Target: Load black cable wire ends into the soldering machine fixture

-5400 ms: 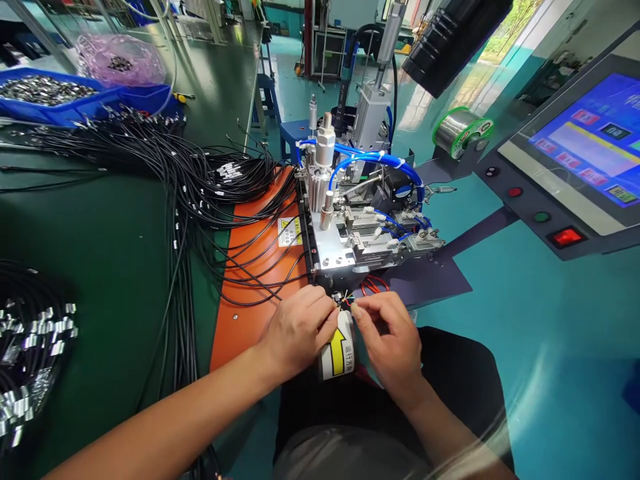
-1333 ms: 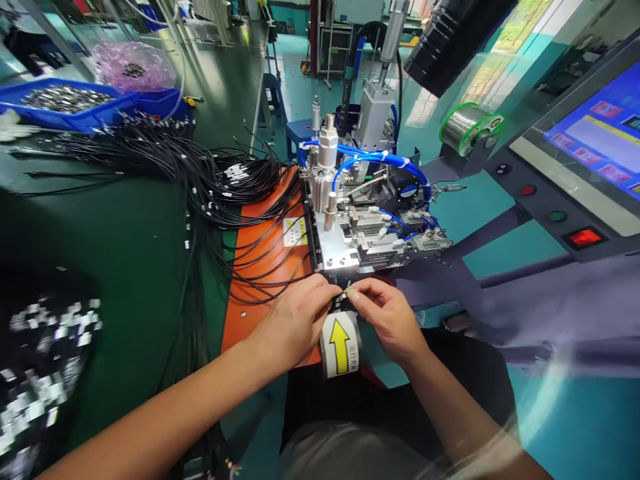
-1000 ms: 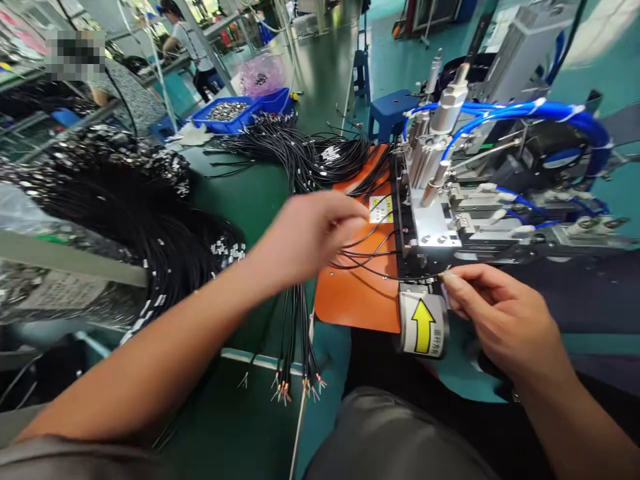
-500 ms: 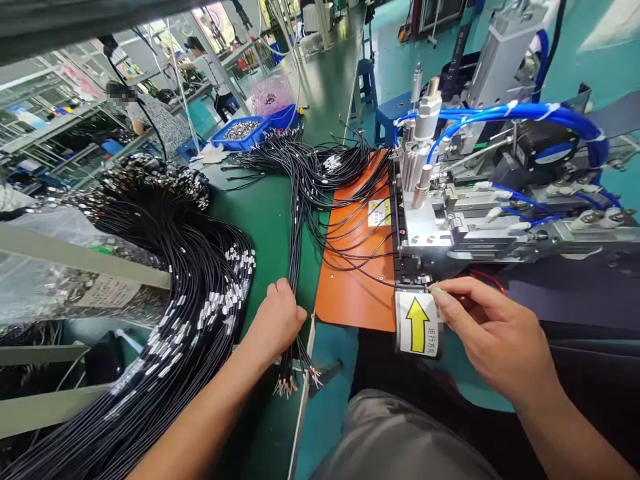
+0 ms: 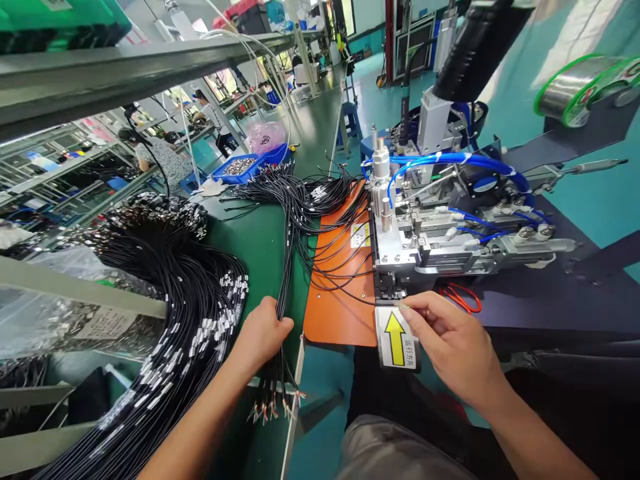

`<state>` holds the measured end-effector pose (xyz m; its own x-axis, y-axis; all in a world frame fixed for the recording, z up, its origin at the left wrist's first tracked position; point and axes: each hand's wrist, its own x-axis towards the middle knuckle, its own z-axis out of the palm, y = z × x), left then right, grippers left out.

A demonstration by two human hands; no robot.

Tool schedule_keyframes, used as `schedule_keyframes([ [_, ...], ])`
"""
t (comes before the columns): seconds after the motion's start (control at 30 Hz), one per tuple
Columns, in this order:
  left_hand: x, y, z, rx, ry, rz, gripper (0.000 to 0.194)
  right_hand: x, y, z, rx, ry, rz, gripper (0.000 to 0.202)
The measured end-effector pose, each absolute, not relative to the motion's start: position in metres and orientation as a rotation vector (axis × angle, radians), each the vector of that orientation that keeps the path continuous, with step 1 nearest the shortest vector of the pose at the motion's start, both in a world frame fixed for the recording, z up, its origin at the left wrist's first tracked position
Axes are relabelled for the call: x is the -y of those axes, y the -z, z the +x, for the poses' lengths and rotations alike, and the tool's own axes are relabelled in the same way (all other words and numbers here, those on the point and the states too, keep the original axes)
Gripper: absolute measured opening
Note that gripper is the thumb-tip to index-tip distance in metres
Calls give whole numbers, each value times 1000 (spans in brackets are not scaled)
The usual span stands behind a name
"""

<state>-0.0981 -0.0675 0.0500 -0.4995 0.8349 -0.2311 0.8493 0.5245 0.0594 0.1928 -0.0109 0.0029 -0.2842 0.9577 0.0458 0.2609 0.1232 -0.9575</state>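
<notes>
My left hand (image 5: pixel 264 331) is closed around a bundle of thin black cables (image 5: pixel 286 267). Their stripped ends, with coloured wires (image 5: pixel 270 408) fanned out, hang below it by the green table's edge. At the near end of the machine (image 5: pixel 395 260), my right hand (image 5: pixel 447 343) pinches thumb and index finger together beside the clamp track. Whatever lies between those fingertips is too small to make out. Just left of the right hand sits a white label with a yellow arrow (image 5: pixel 395 339). Several single cables cross an orange plate (image 5: pixel 333 320) into the machine's side.
On the left lies a thick heap of black cables with white tags (image 5: pixel 200 327). Blue bins (image 5: pixel 239 167) of small metal parts stand farther back on the green table (image 5: pixel 260 247). A solder wire spool (image 5: pixel 565 100) hangs at upper right. Co-workers (image 5: pixel 160 157) sit beyond.
The camera view has tilted up and turned, bringing the shelf and solder spool into sight. My left hand keeps its grip on the cables, and my right hand stays pinched at the machine's end.
</notes>
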Motion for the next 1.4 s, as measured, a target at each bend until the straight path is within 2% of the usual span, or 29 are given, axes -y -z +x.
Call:
schedule_keyframes([
  [0.17,70,-72,-84,-2190,-439,1286,38,3,0,192,1615,-1191,-1165,18],
  [0.27,61,-81,-71,-1943,-187,1567,36,-1,1,192,1594,-1196,-1134,19],
  [0.37,39,-85,-52,-1921,-377,1973,26,-2,0,191,1577,-1224,-1123,20],
  [0.43,22,-81,-35,-1706,-546,2149,22,-2,-4,191,1563,-1238,-1127,20],
  [0.5,7,-73,-18,-1466,-540,2240,23,-2,-8,192,1556,-1251,-1132,20],
  [0.6,-8,-57,-3,-1283,-513,2277,13,-3,-14,193,1588,-1238,-1142,18],
  [0.9,-20,-36,-14,-1046,-633,2421,19,-11,-19,194,1728,-1118,-1202,8],
  [1.17,-10,-21,-10,-1074,-783,2340,22,-8,-21,186,1725,-1055,-1196,16],
  [1.4,-7,-13,-6,-1068,-894,2318,24,6,-5,162,1570,-808,-1211,16],
])
